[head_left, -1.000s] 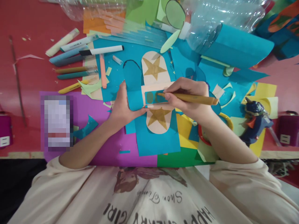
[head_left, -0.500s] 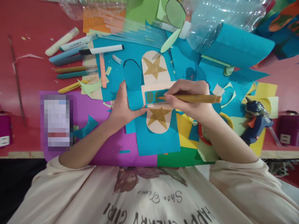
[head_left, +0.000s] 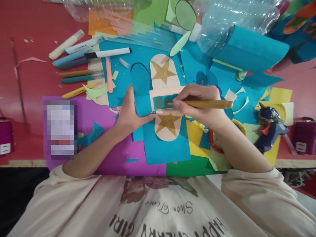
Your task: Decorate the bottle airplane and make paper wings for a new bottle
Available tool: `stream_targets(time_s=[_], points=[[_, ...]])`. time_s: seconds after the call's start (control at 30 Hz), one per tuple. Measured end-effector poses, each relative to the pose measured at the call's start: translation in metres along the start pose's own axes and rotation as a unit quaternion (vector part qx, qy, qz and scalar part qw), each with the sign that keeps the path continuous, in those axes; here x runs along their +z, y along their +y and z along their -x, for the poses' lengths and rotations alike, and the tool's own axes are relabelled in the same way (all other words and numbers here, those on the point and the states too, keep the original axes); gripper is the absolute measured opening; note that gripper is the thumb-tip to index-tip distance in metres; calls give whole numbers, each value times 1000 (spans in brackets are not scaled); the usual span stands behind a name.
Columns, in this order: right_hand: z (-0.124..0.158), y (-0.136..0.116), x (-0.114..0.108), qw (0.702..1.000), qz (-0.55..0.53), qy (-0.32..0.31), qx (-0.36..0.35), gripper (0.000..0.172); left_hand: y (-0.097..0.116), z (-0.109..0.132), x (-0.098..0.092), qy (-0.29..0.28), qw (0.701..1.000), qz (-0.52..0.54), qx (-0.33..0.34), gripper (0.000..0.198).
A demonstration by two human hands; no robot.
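Note:
My right hand (head_left: 201,100) is closed around a gold-brown marker (head_left: 212,104), its tip on a blue paper strip (head_left: 161,107) that bears brown round spots. That strip lies on a pale paper cut-out (head_left: 182,89) with rounded ends, one with a brown star (head_left: 163,70) and the other with a second brown star (head_left: 168,124). My left hand (head_left: 132,110) is open, thumb and fingers spread; the thumb tip touches the cut-out's edge by the strip. Under the cut-out is blue paper (head_left: 168,153).
Several markers (head_left: 79,62) lie at the left, above a blurred phone (head_left: 61,128). A blue paper roll (head_left: 256,49) and clear plastic bottles (head_left: 237,13) are at the back right. At the right are a glue gun (head_left: 270,128) and paper scraps. Purple paper (head_left: 118,158) lies in front.
Almost nothing differs. The back end of the marker has shifted very slightly to the left, while its tip stays on the blue strip. My left hand keeps its place.

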State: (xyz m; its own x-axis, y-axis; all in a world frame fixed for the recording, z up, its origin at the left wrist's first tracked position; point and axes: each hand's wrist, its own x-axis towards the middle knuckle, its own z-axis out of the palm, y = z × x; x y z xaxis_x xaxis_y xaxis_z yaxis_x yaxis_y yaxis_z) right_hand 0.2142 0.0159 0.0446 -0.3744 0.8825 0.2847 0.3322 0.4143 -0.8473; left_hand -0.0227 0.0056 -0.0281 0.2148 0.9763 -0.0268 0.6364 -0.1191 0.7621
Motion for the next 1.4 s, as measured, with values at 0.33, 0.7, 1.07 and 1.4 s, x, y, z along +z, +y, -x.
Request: stream_targets(time_s=[0.33,0.7,1.07,1.4], points=[[3,2,1,999,28,-7,27,16,-3,-1,1,8,1000,9,3,120],[0,3,0,999,-10,-13,-42,21,-3,-2,1,-3,1000,7,3,126],[5,9,6,996,22,84,9,16,-5,-3,1,-2,1000,-4,17,126],[3,5,0,1000,4,22,11,24,-12,-2,3,3,999,-9,33,125]])
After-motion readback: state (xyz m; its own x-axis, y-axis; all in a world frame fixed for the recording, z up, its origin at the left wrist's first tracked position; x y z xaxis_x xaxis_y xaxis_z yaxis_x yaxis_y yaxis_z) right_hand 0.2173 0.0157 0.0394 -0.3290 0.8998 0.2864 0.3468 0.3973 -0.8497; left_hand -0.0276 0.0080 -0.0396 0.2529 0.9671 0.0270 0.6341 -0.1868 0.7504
